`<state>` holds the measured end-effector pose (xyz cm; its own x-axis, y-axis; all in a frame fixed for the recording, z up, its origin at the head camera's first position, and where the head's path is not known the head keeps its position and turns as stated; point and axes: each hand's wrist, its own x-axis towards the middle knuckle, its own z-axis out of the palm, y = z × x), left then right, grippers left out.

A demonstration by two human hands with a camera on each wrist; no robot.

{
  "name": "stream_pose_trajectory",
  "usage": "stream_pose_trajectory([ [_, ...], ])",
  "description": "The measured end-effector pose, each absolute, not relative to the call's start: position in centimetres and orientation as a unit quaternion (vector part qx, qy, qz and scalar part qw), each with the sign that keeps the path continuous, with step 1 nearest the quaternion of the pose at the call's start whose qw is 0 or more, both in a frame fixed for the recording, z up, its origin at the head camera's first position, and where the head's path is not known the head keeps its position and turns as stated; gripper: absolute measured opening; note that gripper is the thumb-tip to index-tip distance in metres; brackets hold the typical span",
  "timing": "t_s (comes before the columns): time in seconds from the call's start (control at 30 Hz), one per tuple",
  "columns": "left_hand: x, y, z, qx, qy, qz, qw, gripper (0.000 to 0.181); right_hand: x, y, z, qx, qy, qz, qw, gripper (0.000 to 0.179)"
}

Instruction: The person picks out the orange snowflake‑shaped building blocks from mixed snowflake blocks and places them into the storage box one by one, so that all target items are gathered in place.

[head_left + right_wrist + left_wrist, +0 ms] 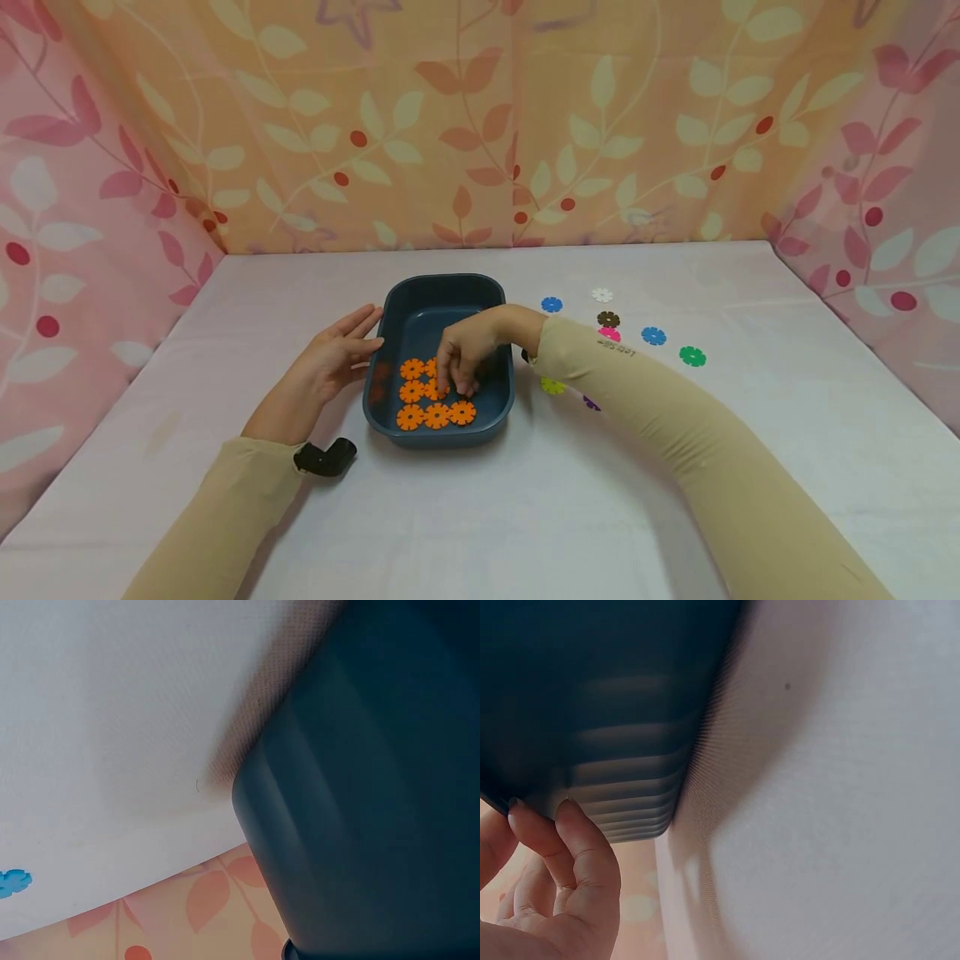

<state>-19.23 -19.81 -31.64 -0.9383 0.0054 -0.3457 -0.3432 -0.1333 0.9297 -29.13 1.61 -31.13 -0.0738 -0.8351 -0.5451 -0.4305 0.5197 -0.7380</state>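
Note:
In the head view, a dark blue-grey plastic bin (495, 417) stands on the white cloth. Several orange flower-shaped discs (410, 417) lie in rows on its floor, toward the near left. My right hand (471, 346) reaches over the bin's right wall, its bent fingers pointing down beside these discs. What lies under those fingertips is hidden, so a pinched piece cannot be made out. At the bin's left side, my left hand (333, 358) touches the wall near the rim with extended fingers. The left wrist view shows those fingertips against the bin wall (622, 735).
Right of the bin lie loose flower discs: blue (653, 336), green (692, 357), white (602, 295), brown (608, 319), pink (610, 333), yellow-green (552, 386) and purple (591, 403). My right forearm passes over the last ones. A floral curtain (480, 125) closes the back.

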Motion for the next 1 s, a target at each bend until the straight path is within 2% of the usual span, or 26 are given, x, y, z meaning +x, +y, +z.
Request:
stream_pose_trajectory([
  [0.5, -19.22, -19.78, -31.81, -0.125, 0.648, 0.743, 0.114, 0.069, -28.75, 1.65, -31.03, -0.473, 0.709, -0.195, 0.485, 0.020],
  [0.67, -19.23, -19.84, -31.92, -0.120, 0.649, 0.743, 0.113, 0.069, -28.63, 1.50, -30.96, -0.474, 0.712, -0.164, 0.491, 0.016],
  [1.0, -19.15, -19.76, -31.93, -0.120, 0.650, 0.742, 0.111, 0.069, -28.51, 1.25, -31.26, -0.473, 0.715, -0.139, 0.496, 0.022],
])
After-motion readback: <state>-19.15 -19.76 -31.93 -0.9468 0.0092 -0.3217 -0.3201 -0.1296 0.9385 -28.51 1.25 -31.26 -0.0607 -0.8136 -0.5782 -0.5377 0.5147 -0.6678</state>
